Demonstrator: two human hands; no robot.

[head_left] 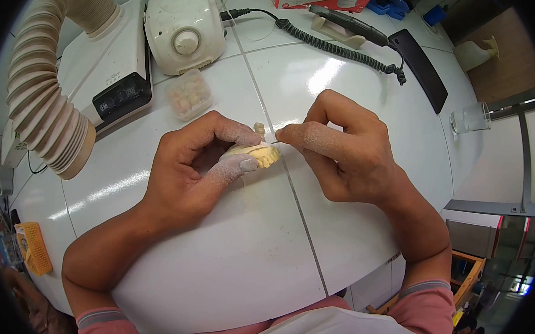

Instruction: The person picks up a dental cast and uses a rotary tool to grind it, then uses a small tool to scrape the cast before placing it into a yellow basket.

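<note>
Your left grip point(179, 181) is clamped on the yellow dental model point(268, 157), over the worktop point(237, 267). At its two o'clock, your right grip point(355, 152) is near; whether it pinches something, I cannot tell. It seems a fine-detail step, calling next for light, steady touch. A clear box point(189, 95) sits toward eleven o'clock.

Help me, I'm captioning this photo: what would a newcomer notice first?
Likely the powder-dusted left hand, holding a yellowish dental model mid-picture, with the right hand close beside it. Next, the ribbed hose at upper left and the coiled black cable at upper right.
</note>
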